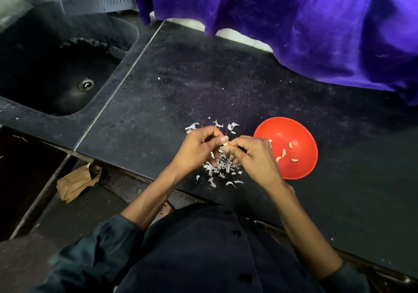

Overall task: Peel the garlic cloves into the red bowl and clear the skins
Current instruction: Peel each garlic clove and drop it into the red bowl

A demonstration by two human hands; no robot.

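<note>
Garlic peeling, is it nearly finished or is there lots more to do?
Partly done. A few peeled cloves already lie in the red bowl. The left hand and right hand pinch one garlic clove between them. The skins on the dark counter are not yet cleared.
</note>
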